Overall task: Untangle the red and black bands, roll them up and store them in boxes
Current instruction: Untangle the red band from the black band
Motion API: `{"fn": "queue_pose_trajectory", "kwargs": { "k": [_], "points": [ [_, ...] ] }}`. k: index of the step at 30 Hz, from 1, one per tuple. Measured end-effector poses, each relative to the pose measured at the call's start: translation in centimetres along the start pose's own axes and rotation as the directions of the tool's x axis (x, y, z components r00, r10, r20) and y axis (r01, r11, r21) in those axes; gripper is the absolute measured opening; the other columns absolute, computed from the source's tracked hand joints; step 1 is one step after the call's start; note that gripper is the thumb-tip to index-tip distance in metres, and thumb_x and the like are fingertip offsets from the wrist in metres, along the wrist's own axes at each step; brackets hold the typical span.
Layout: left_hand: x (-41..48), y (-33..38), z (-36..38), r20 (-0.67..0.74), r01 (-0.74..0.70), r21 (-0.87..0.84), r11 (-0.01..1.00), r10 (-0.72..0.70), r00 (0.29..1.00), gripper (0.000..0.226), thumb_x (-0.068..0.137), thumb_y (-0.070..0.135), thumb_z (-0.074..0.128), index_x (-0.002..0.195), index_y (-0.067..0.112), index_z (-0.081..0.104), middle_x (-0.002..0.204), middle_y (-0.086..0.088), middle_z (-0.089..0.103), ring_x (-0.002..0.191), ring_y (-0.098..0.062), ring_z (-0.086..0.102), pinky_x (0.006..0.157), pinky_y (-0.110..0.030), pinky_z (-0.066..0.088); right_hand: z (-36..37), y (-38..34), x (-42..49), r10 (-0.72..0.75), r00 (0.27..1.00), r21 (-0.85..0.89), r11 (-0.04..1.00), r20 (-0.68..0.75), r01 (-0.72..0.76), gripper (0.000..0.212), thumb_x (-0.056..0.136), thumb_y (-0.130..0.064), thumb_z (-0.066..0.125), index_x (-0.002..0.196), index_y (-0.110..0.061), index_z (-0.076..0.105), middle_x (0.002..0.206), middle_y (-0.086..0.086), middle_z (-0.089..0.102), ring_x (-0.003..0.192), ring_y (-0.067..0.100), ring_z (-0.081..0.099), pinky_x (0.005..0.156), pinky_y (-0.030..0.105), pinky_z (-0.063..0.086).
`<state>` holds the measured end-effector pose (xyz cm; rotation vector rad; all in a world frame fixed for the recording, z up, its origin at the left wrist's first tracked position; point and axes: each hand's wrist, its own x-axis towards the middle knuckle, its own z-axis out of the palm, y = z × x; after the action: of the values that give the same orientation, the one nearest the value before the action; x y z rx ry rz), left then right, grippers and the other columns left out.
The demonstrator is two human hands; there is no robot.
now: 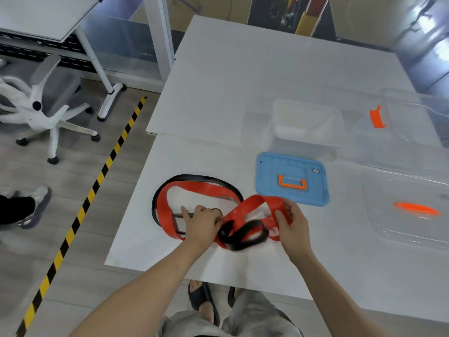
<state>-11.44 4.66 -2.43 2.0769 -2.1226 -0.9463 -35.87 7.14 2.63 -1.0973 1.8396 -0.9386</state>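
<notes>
A red band (pixel 194 188) and a black band (pixel 243 233) lie tangled on the white table (pixel 243 81) near its front edge. The black band also runs as a thin loop around the red one at the left. My left hand (pixel 202 223) pinches the bands at the knot in the middle. My right hand (pixel 292 224) grips a raised red loop to the right of the knot. A clear box (pixel 306 127) stands open behind the bands, and its blue lid (pixel 291 178) with an orange handle lies in front of it.
A second clear box (pixel 413 122) with an orange clip stands at the far right, its clear lid (pixel 408 210) with an orange handle nearer me. A white office chair (pixel 41 105) and yellow-black floor tape (pixel 97 181) are left of the table. My sandalled foot shows below the table edge.
</notes>
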Motion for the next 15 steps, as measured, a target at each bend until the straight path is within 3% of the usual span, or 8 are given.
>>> {"fn": "queue_pose_trajectory", "kwargs": {
  "k": [4, 8, 12, 15],
  "points": [
    [0.2, -0.5, -0.2, -0.101, 0.001, -0.011, 1.000, -0.002, 0.995, 0.016, 0.100, 0.042, 0.059, 0.109, 0.037, 0.071, 0.092, 0.014, 0.067, 0.129, -0.020, 0.047, 0.125, -0.067, 0.002, -0.6, -1.4, 0.4, -0.019, 0.998, 0.034, 0.999, -0.055, 0.021, 0.034, 0.102, -0.007, 0.059, 0.132, -0.022, 0.064, 0.119, -0.005, 0.074, 0.106, 0.014, 0.070, 0.090, 0.024, 0.054],
    [0.5, -0.7, -0.1, -0.149, 0.041, -0.117, 0.992, -0.059, 0.987, 0.017, 0.100, 0.047, 0.060, 0.106, 0.036, 0.072, 0.090, 0.013, 0.070, 0.128, -0.018, 0.045, 0.126, -0.063, 0.005, -0.8, -1.5, -0.1, 0.010, 0.999, -0.024, 1.000, 0.042, -0.009, 0.032, 0.101, -0.006, 0.060, 0.126, -0.027, 0.063, 0.105, -0.006, 0.073, 0.096, 0.010, 0.070, 0.079, 0.020, 0.051],
    [0.7, -1.1, -0.1, -0.161, 0.099, -0.217, 0.971, -0.136, 0.978, 0.015, 0.097, 0.040, 0.064, 0.104, 0.034, 0.076, 0.086, 0.013, 0.065, 0.124, -0.023, 0.052, 0.119, -0.058, 0.027, -0.9, 0.2, -0.9, 0.053, 0.979, -0.200, 0.980, 0.197, -0.013, 0.031, 0.098, -0.006, 0.061, 0.121, -0.026, 0.057, 0.098, -0.003, 0.070, 0.086, 0.012, 0.068, 0.074, 0.022, 0.051],
    [0.7, -1.6, -0.4, -0.151, 0.080, -0.212, 0.974, -0.114, 0.982, 0.016, 0.094, 0.034, 0.065, 0.105, 0.035, 0.077, 0.086, 0.012, 0.068, 0.118, -0.025, 0.058, 0.110, -0.051, 0.041, -0.5, 2.1, -1.2, 0.060, 0.960, -0.368, 0.929, 0.275, 0.047, 0.035, 0.096, -0.010, 0.062, 0.126, -0.027, 0.052, 0.101, -0.008, 0.067, 0.083, 0.008, 0.065, 0.074, 0.026, 0.047]
  ]
}}
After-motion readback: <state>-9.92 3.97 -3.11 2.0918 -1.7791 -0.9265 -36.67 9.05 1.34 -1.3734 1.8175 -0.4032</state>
